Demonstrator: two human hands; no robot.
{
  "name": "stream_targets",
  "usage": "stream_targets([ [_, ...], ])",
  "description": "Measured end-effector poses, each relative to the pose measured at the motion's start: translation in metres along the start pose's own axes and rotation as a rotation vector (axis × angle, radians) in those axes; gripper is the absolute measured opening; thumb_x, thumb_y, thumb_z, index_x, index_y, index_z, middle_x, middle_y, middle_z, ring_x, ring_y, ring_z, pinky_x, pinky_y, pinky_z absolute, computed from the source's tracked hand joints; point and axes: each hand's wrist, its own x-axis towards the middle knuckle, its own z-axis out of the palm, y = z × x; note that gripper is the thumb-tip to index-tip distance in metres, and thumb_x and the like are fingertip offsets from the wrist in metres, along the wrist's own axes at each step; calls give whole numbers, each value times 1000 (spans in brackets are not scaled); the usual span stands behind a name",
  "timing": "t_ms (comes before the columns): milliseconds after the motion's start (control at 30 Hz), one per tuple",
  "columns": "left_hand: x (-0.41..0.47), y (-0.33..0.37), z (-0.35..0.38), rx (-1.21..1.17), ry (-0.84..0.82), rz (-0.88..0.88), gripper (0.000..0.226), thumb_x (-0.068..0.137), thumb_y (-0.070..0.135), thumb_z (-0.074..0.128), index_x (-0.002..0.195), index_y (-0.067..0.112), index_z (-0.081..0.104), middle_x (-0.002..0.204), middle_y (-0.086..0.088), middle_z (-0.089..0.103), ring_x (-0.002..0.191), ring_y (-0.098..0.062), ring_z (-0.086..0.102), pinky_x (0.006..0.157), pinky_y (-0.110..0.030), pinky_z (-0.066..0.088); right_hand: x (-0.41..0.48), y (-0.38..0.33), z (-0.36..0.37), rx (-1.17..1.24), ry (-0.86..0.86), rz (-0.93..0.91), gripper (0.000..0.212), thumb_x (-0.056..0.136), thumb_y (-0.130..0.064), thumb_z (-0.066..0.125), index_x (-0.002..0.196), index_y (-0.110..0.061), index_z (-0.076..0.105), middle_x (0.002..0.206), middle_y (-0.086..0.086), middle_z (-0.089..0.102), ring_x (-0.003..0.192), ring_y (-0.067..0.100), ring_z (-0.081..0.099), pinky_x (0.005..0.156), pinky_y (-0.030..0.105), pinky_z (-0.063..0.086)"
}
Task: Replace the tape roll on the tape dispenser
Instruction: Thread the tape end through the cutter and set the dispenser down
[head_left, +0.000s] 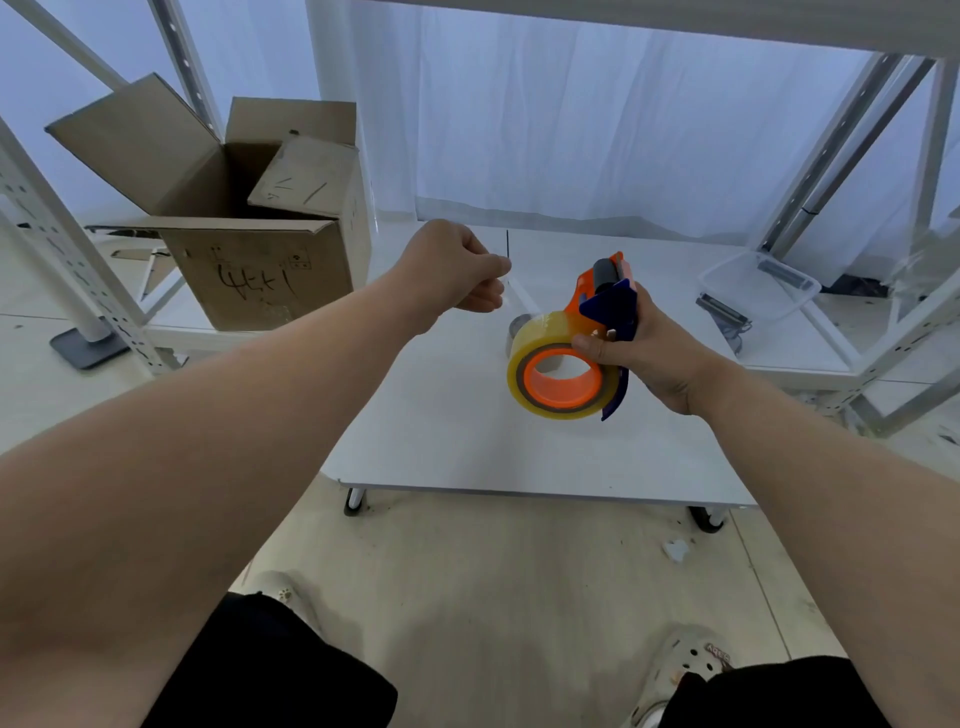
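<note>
White curtains hang behind a low white table set among pale metal shelving, with an open cardboard box to the left and a clear plastic tray to the right. Above the table the right hand is wrapped firmly around the tape dispenser, an orange and dark blue plastic frame with a black roller at its top. The tape roll, glossy, yellowish and see-through, already sits on the orange hub. The left hand is closed in a pinch on what looks like the free end of the tape, a thin clear strip drawn out from the roll. An old roll or core seems to lie on the table behind; it is too hidden to tell. Threading is probably the step in hand: keep the strip taut and flat, sticky side away from the fingers, feed it squarely over the roller, and hold the frame steady so the film does not fold onto itself.
</note>
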Motion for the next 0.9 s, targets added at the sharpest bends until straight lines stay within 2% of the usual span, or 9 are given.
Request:
stream_targets([
  [100, 0, -1, 1, 67, 24, -18, 14, 87, 11, 63, 78, 1, 58, 70, -12, 67, 51, -13, 67, 51, -20, 56, 0, 0, 2, 5, -13, 0, 60, 82, -9, 69, 125, -31, 34, 116, -5, 57, 100, 17, 60, 88, 31, 53],
  [200, 1, -5, 0, 67, 37, -67, 16, 88, 14, 62, 88, -1, 59, 70, -11, 66, 51, -14, 65, 48, -19, 55, 0, 1, 2, 26, 28, 9, 71, 78, -8, 73, 136, -21, 34, 117, 0, 58, 104, 21, 60, 90, 36, 53],
  [333, 0, -12, -2, 1, 10, -115, 23, 93, 22, 56, 102, 1, 55, 78, -9, 68, 66, -19, 68, 55, -21, 58, -1, -1, 5, 41, 84, -14, 75, 73, -8, 77, 134, -21, 35, 129, 10, 56, 112, 29, 59, 89, 42, 55],
  [433, -1, -11, 0, -64, -4, -120, 22, 97, 23, 49, 105, 3, 52, 83, -10, 70, 72, -21, 70, 62, -25, 59, 0, -1, 5, 40, 80, -12, 74, 74, -5, 76, 134, -20, 35, 129, 11, 55, 112, 30, 59, 92, 44, 54],
  [500, -3, -6, 3, -87, 2, -31, 17, 96, 21, 50, 97, 5, 52, 83, -12, 71, 70, -21, 71, 63, -27, 60, 0, 0, 5, 27, 50, 10, 73, 74, -5, 77, 133, -20, 36, 125, 8, 57, 111, 29, 60, 88, 41, 56],
  [600, -7, 4, 9, 28, -18, 145, 14, 93, 19, 55, 84, 9, 51, 81, -11, 71, 67, -20, 71, 63, -27, 60, 1, 1, 8, -26, 27, 35, 72, 73, -4, 78, 129, -25, 37, 127, 7, 55, 112, 30, 59, 87, 43, 56],
  [700, -8, 10, 13, 174, -48, 254, 14, 92, 22, 55, 86, 11, 51, 82, -7, 71, 70, -17, 71, 63, -25, 60, 3, 2, 8, -18, 19, 67, 75, 74, -5, 77, 132, -27, 37, 128, 5, 55, 110, 29, 60, 82, 42, 57],
  [800, -9, 16, 12, 289, -63, 366, 14, 89, 24, 59, 86, 11, 54, 83, -3, 65, 73, -13, 66, 61, -18, 58, 3, 1, 8, 7, -17, 88, 74, 76, -4, 75, 135, -26, 37, 124, 4, 59, 106, 25, 62, 75, 35, 59],
  [900, -8, 18, 12, 287, -82, 376, 15, 88, 22, 62, 85, 8, 55, 86, -7, 63, 75, -15, 66, 60, -17, 57, 3, 3, 9, -15, -50, 107, 71, 77, -8, 74, 137, -22, 38, 117, 3, 61, 104, 24, 62, 72, 29, 59],
])
